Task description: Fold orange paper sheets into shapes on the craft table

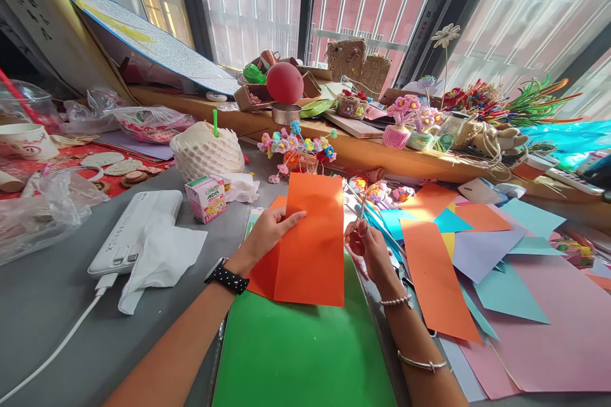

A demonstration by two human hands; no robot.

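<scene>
- Here's the left hand (267,232), clamped on an orange sheet (312,248), thumb flat across its front face!
- That sheet stands centre stage, above the far part of a green board (305,356).
- A second orange sheet (262,276) peeks out behind, to the left; whether the fingers grip it too, I cannot tell.
- And over on the right, the right hand (371,248) has its fingers closed around scissors (363,205), blades pointing up and away, just beside the sheet's right edge.
- Farther right, a crowd of coloured paper: an orange strip (436,273) lying over teal and lavender pieces, with a big pink sheet (568,324) at the near right.
- Across to the left, a white tissue (165,254) drapes over a power bank (150,206), and a small pink carton (205,198) stands beyond.
- At the far side, crocheted flowers (289,143) fill a little basket, and a red ball (285,82) sits on a round tin on the ledge!
</scene>
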